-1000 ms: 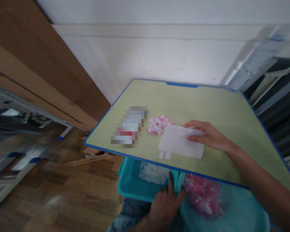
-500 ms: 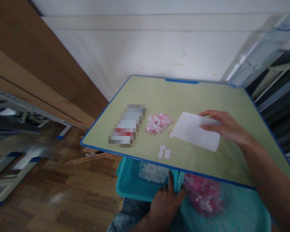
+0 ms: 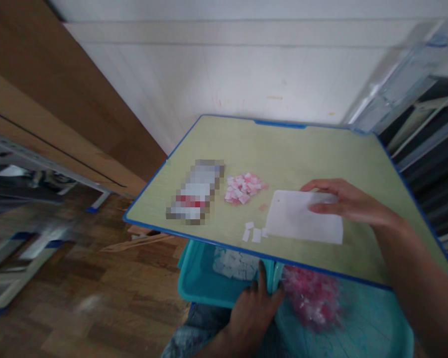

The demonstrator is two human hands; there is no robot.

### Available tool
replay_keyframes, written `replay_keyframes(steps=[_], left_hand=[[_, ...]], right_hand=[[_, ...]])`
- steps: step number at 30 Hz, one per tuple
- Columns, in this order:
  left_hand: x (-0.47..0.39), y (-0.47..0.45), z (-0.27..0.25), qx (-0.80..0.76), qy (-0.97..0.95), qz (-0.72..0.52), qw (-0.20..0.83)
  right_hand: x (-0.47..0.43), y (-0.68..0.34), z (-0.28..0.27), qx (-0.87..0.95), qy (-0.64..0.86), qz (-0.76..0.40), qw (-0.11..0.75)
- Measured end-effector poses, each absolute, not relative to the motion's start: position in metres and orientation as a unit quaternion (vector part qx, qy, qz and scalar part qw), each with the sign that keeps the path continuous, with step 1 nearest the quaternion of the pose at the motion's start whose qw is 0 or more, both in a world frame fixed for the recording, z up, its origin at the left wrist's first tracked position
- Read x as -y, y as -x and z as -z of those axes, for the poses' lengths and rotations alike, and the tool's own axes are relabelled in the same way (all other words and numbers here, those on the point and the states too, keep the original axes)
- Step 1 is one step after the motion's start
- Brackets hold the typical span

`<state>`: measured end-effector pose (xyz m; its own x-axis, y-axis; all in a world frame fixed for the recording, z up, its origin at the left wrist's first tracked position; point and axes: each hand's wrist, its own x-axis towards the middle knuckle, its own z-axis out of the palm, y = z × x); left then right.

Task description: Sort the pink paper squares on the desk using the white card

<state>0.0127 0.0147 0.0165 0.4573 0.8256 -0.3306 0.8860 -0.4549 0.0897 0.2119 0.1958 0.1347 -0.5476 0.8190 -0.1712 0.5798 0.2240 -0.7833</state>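
Observation:
My right hand [image 3: 339,201] is closed on a white rectangular card [image 3: 302,216], thumb on top and the other fingers at its far edge. The card lies low over the table, its left edge touching or close to small white pieces [image 3: 257,235]. Left of the card sits a heap of small pink and white pieces [image 3: 244,188]. Below the table edge, my left hand [image 3: 256,303] is closed over the adjoining rims of a teal tub [image 3: 209,293] and a second teal basin [image 3: 373,323], its index finger stretched along the rim.
A blurred-out flat object [image 3: 196,191] lies on the left of the pale green, blue-edged table [image 3: 302,149]. White pieces [image 3: 235,263] are in the tub; pink, shiny bits [image 3: 313,298] are in the basin. A white wall [image 3: 246,74] stands behind.
My right hand has drawn the card toward me and turned it; a small white piece at its left corner has moved beside the other loose ones. My left hand keeps its place.

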Motion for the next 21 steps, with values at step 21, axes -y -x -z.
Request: replay_keyframes(steps=[21], left_hand=[[-0.013,-0.013,-0.015,-0.500,-0.847,0.126,0.126]], right_hand=[[-0.200,-0.220,-0.138,0.743,0.516,-0.320,0.280]])
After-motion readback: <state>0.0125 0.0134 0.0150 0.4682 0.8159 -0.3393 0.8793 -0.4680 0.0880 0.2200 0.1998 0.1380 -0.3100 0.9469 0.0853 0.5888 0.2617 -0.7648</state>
